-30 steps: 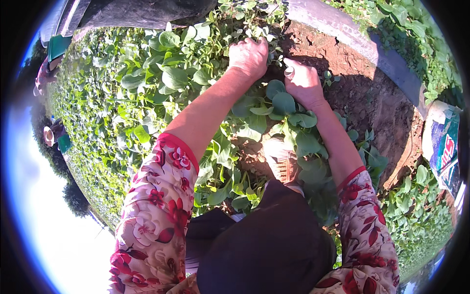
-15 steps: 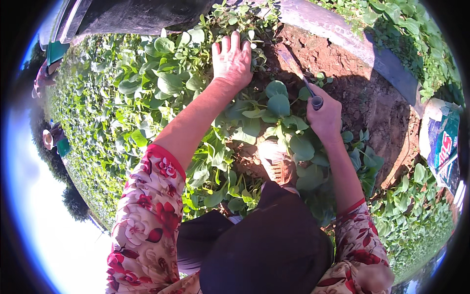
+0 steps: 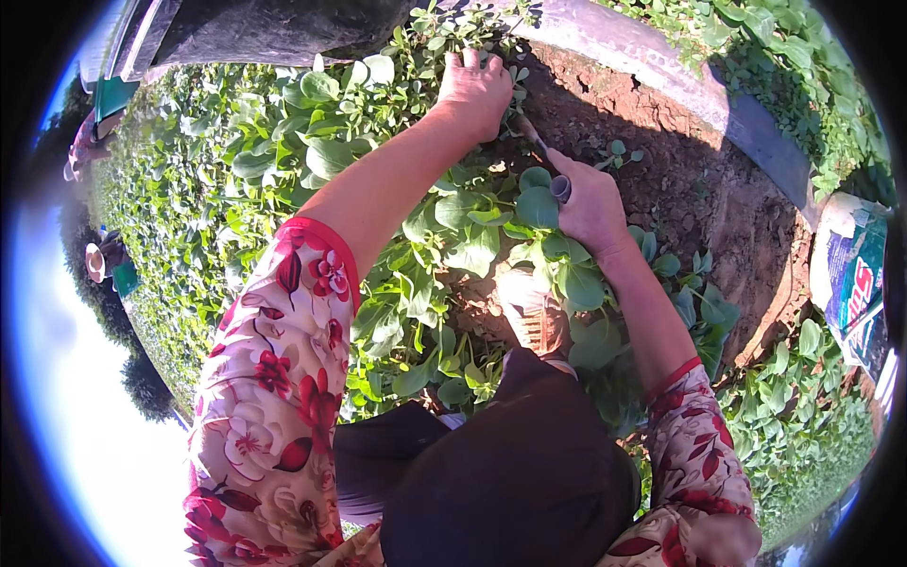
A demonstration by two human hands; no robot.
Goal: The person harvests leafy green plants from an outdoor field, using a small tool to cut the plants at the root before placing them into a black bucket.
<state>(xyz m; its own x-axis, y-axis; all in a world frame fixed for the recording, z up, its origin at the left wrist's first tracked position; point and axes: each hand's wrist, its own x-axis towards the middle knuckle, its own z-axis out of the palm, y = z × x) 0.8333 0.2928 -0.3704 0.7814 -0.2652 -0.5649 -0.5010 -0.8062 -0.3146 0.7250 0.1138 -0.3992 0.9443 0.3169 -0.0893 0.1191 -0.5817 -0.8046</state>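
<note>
My left hand (image 3: 479,93) reaches into a clump of small-leaved plants (image 3: 444,30) at the top of the bed. Its fingers are bent round the stems, their tips partly hidden by leaves. In my right hand (image 3: 595,206) is a knife with a hollow, tube-like grey handle (image 3: 561,188). The knife's narrow blade (image 3: 531,132) points up and left, its tip low by the soil just below my left hand. Between my forearms grow broad-leaved green vegetable plants (image 3: 539,206), apart from both hands.
Bare reddish soil (image 3: 652,123) lies right of the knife, bordered by a grey plastic strip (image 3: 642,47). A large dark container (image 3: 274,33) stands at the upper left. A printed bag (image 3: 850,274) lies far right. My shoe (image 3: 539,317) is among the plants. Two people (image 3: 106,257) are at the far left.
My left hand has shifted right and its spread fingers have curled into the small-leaved plants. My right hand has brought the knife up and left, close beneath the left hand.
</note>
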